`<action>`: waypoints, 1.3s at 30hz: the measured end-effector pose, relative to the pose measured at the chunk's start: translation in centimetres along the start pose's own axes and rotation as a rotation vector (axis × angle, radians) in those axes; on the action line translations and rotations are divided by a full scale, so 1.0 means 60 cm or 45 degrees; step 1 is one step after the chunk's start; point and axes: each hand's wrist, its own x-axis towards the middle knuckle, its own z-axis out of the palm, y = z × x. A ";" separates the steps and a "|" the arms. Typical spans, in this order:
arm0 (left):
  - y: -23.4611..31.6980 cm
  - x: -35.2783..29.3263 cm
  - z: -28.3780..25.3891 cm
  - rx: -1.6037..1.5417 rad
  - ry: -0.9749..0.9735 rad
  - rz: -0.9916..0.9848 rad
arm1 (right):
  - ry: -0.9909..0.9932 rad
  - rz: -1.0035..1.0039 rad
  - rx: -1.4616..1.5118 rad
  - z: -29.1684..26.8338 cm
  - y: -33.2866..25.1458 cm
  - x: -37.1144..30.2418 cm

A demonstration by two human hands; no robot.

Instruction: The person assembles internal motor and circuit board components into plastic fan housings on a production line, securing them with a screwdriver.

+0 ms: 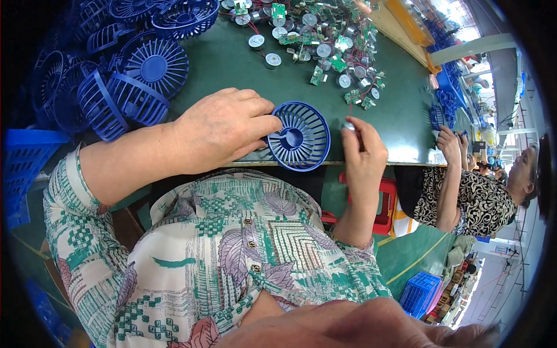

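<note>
My left hand [226,126] grips the left rim of a round blue plastic fan grille [314,137], which is tilted at the table's near edge with its slatted inside showing. To the right of the grille and apart from it, my right hand [365,153] pinches a small silvery motor [347,125] between thumb and fingertips. A thin red wire runs up from this motor toward the heap of motors and green circuit boards [338,62]. My fingers partly cover the motor.
Many blue fan grilles [152,68] are piled at the left on the green table [223,69]. A blue crate [29,153] stands at the left edge. On the right, a co-worker [464,197] handles parts near a red stool [384,203]. An orange-yellow bin [411,22] is at the far right.
</note>
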 end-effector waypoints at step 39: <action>-0.009 -0.013 0.023 0.130 0.143 0.069 | -0.642 -0.775 -0.307 0.014 -0.099 0.053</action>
